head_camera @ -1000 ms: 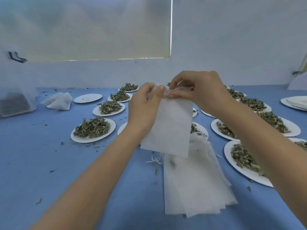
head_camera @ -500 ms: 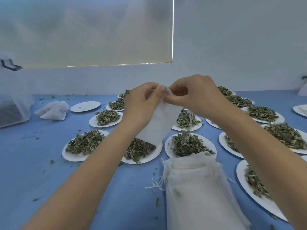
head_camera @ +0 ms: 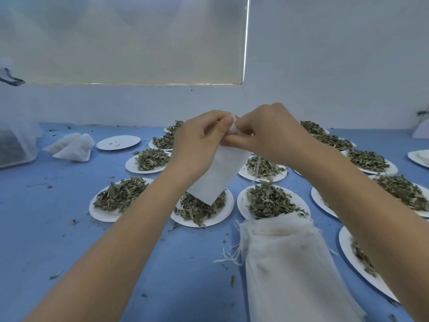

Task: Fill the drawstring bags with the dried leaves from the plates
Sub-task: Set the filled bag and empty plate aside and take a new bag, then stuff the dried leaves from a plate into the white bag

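- White fabric, thin and flat: one drawstring bag (head_camera: 217,175) hangs in the air above the worktop (head_camera: 46,228), held up at its top edge by both hands.
- Left hand (head_camera: 197,142) has its grip pinched on the left side of the bag's mouth, thumb and fingers curled round the bunched cloth.
- Right hand (head_camera: 269,133) has its grip pinched on the right side of the same mouth, fingers curled; the two hands nearly touch at the top of the bag.
- Below the hands the bag slants down to the left, and its bottom corner hangs over the middle plate (head_camera: 222,212) of dried leaves (head_camera: 197,208) in the near row; whether it touches the leaves I cannot tell.
- Blue covers the worktop, with many white plates on it, most heaped with dried green leaves, such as the near left plate (head_camera: 102,212) and the plate to the right of the middle one (head_camera: 299,203).
- One plate further back on the left (head_camera: 118,142) carries only a few crumbs.
- Just in front of the right-of-middle plate lies a stack of flat white bags (head_camera: 290,263), mouths toward the plates, loose strings trailing off the left side.
- Far left, near the wall, lie bulging white bags (head_camera: 72,147) on the worktop, beside a clear container (head_camera: 14,147) at the frame's edge.
- At the far right edge sits a stack of white plates (head_camera: 420,158).
- Scattered leaf bits dot the blue surface.
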Demonstrator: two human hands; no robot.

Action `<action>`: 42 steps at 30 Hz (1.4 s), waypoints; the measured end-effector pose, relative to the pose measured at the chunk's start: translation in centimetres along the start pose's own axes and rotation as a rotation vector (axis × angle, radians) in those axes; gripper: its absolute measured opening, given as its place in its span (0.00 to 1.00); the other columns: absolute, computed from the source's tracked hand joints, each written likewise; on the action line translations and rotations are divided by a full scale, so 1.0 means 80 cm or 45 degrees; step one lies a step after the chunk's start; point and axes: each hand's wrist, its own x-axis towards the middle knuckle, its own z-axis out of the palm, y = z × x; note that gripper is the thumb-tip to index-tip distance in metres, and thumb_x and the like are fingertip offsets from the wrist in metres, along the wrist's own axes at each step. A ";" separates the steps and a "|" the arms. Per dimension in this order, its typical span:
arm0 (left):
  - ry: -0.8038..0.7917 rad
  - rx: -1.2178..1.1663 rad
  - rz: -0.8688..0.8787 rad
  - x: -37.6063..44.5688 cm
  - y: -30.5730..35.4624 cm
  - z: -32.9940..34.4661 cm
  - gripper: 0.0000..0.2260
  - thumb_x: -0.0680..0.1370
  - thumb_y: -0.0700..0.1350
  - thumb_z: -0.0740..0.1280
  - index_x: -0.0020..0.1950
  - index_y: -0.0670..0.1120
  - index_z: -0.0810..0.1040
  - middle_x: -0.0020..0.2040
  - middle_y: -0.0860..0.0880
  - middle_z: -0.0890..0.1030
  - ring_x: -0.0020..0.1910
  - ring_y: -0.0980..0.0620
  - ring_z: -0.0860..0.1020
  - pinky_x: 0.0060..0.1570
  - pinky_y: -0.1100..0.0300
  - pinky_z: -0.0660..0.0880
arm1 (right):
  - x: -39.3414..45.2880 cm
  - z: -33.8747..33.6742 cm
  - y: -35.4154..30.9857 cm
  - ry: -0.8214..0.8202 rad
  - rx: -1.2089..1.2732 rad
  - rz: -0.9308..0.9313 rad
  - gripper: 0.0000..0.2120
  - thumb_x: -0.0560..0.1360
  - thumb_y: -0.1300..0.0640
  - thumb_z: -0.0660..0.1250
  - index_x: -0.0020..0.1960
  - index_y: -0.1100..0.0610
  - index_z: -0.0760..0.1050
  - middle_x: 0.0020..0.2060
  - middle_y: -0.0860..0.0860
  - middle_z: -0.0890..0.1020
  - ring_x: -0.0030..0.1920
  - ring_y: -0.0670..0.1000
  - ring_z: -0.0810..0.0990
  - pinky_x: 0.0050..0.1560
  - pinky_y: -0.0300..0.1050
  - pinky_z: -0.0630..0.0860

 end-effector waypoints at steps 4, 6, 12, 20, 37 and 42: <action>0.010 -0.031 -0.041 -0.003 -0.006 -0.013 0.08 0.79 0.48 0.63 0.44 0.59 0.79 0.39 0.57 0.82 0.42 0.59 0.78 0.44 0.62 0.73 | 0.006 0.015 -0.006 0.059 -0.032 -0.055 0.24 0.71 0.43 0.69 0.26 0.57 0.65 0.24 0.57 0.66 0.26 0.49 0.60 0.30 0.41 0.58; 0.020 -0.018 -0.046 -0.003 -0.009 -0.019 0.08 0.79 0.48 0.62 0.45 0.56 0.79 0.42 0.52 0.82 0.42 0.55 0.78 0.41 0.62 0.73 | 0.007 0.022 -0.011 0.059 -0.010 -0.100 0.26 0.70 0.43 0.69 0.22 0.50 0.61 0.25 0.59 0.69 0.28 0.51 0.62 0.31 0.44 0.58; 0.031 -0.011 -0.187 -0.002 -0.020 -0.024 0.13 0.81 0.49 0.56 0.43 0.56 0.79 0.37 0.59 0.80 0.37 0.65 0.75 0.37 0.72 0.69 | 0.016 0.029 -0.012 0.061 -0.057 -0.232 0.24 0.74 0.51 0.69 0.25 0.50 0.61 0.24 0.53 0.67 0.29 0.53 0.64 0.31 0.42 0.58; -0.100 -0.097 -0.265 -0.007 -0.026 -0.023 0.10 0.79 0.54 0.59 0.46 0.58 0.80 0.43 0.64 0.80 0.45 0.69 0.76 0.46 0.72 0.69 | 0.015 0.046 -0.001 -0.217 0.806 0.295 0.17 0.81 0.51 0.57 0.41 0.61 0.77 0.30 0.54 0.73 0.32 0.46 0.70 0.40 0.38 0.66; -0.127 1.045 0.215 -0.064 -0.079 -0.119 0.31 0.64 0.34 0.70 0.66 0.36 0.68 0.54 0.40 0.76 0.51 0.39 0.74 0.49 0.56 0.67 | 0.051 0.105 -0.076 -0.882 2.095 0.448 0.35 0.72 0.37 0.60 0.58 0.69 0.75 0.52 0.61 0.80 0.54 0.59 0.79 0.59 0.51 0.75; -0.108 1.188 0.091 -0.079 -0.096 -0.170 0.28 0.63 0.40 0.74 0.62 0.38 0.73 0.49 0.43 0.77 0.47 0.41 0.75 0.41 0.53 0.68 | 0.083 0.152 -0.139 -0.959 2.075 0.455 0.30 0.75 0.37 0.57 0.56 0.64 0.74 0.48 0.58 0.78 0.49 0.56 0.78 0.52 0.47 0.75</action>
